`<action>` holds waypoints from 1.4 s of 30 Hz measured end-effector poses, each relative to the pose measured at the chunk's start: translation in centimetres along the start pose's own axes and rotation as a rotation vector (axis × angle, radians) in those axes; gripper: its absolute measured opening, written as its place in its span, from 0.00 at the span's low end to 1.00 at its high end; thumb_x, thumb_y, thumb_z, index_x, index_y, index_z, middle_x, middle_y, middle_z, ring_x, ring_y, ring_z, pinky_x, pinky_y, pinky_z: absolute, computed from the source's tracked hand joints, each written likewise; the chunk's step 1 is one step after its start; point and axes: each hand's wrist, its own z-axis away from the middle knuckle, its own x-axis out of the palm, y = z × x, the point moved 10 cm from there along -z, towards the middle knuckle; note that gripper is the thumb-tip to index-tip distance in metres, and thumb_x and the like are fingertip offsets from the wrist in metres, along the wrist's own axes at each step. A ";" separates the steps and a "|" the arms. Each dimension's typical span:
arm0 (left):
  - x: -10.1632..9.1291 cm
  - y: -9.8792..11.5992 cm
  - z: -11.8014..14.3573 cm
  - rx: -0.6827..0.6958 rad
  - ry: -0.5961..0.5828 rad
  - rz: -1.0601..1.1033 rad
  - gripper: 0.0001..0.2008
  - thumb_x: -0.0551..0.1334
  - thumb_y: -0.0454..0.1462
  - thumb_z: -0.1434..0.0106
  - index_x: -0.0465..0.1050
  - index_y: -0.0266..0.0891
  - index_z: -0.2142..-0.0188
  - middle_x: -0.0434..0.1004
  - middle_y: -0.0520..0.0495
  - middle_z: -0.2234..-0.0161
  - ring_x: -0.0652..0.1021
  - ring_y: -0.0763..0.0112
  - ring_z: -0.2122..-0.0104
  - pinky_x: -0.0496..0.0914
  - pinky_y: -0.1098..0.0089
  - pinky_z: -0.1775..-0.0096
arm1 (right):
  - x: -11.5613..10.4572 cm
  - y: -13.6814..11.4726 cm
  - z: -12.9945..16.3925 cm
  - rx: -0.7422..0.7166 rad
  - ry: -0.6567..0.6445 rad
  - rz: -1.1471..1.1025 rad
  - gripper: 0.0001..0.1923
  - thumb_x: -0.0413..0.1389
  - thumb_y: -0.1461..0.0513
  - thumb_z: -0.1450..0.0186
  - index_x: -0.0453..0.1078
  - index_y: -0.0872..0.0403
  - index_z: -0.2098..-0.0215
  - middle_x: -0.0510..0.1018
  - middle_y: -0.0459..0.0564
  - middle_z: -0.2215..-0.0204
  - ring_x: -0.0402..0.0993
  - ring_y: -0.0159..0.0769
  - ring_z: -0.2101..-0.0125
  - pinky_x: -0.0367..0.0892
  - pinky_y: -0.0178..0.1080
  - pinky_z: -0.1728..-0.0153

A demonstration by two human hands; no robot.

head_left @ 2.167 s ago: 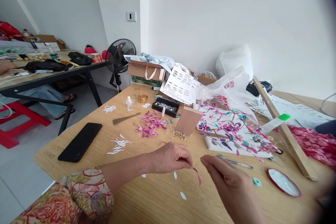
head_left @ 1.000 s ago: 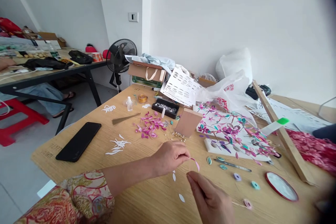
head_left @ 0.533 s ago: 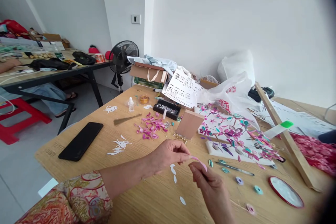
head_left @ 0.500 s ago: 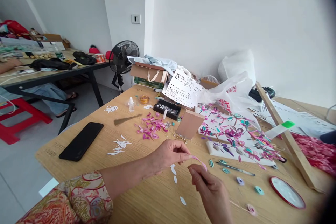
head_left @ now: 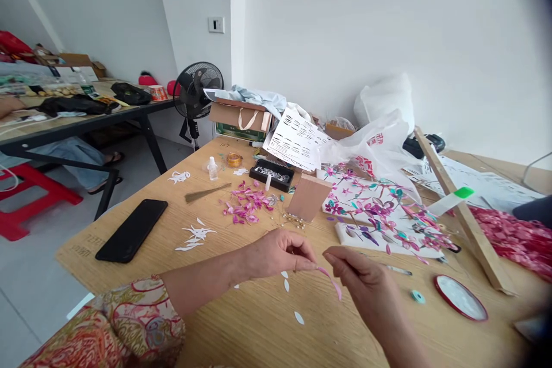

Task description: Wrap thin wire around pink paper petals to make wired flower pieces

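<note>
The left hand (head_left: 276, 254) had its thumb and forefinger pinched shut on the upper end of one pink strip (head_left: 331, 279). From that pinch the strip ran away to the right and downward toward the person, its long axis slanted, its free end curling just above the table (head_left: 241, 339). The right hand (head_left: 366, 284) hovered just right of the strip, fingers drawn together near its upper part; whether they actually gripped the strip could not be told, since the hand hid the contact. The left hand held it, but the right lay nearer the free end.

Counted near the fingers: three white petal cut-outs (head_left: 299, 317) below and left of the strip, one teal coil (head_left: 416, 296) and one red-rimmed lid (head_left: 460, 298) to the right of the right hand, one tweezers (head_left: 399, 269) just beyond it. One phone (head_left: 131, 230) lay far left of the left hand.
</note>
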 end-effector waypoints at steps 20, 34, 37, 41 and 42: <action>0.4 0.2 -0.3 0.019 0.046 -0.010 0.06 0.61 0.35 0.48 0.69 0.33 0.76 0.65 0.54 0.80 0.64 0.81 0.78 0.58 0.78 0.75 | 1.4 0.9 0.3 0.062 -0.071 -0.115 0.16 0.46 0.54 0.39 0.68 0.53 0.77 0.66 0.43 0.85 0.62 0.29 0.82 0.58 0.29 0.82; 2.0 2.2 -0.3 0.324 -0.010 -0.621 0.05 0.58 0.31 0.45 0.71 0.35 0.75 0.70 0.51 0.76 0.69 0.77 0.73 0.61 0.77 0.67 | -0.9 -1.7 1.7 -0.043 0.015 0.102 0.13 0.46 0.56 0.39 0.69 0.52 0.74 0.71 0.45 0.82 0.67 0.31 0.80 0.60 0.29 0.79; 1.4 1.4 -0.4 0.213 -0.002 -0.356 0.03 0.60 0.33 0.47 0.71 0.34 0.75 0.69 0.52 0.77 0.67 0.79 0.76 0.61 0.78 0.71 | -0.4 0.8 0.4 0.054 -0.018 -0.023 0.14 0.47 0.55 0.40 0.69 0.53 0.75 0.69 0.44 0.83 0.64 0.30 0.81 0.60 0.30 0.80; -0.8 -0.5 -0.7 0.072 0.156 -0.091 0.06 0.60 0.36 0.47 0.70 0.33 0.74 0.67 0.53 0.78 0.66 0.80 0.77 0.59 0.79 0.74 | 3.1 2.6 1.1 0.147 -0.039 -0.210 0.17 0.46 0.52 0.40 0.67 0.54 0.78 0.63 0.42 0.86 0.61 0.29 0.83 0.58 0.29 0.83; -1.2 -0.7 -0.7 0.067 0.191 -0.094 0.06 0.60 0.36 0.48 0.69 0.33 0.74 0.66 0.53 0.78 0.66 0.79 0.77 0.59 0.78 0.74 | 3.7 2.5 1.6 0.152 -0.027 -0.215 0.18 0.46 0.52 0.39 0.67 0.54 0.78 0.62 0.42 0.87 0.60 0.29 0.84 0.57 0.29 0.83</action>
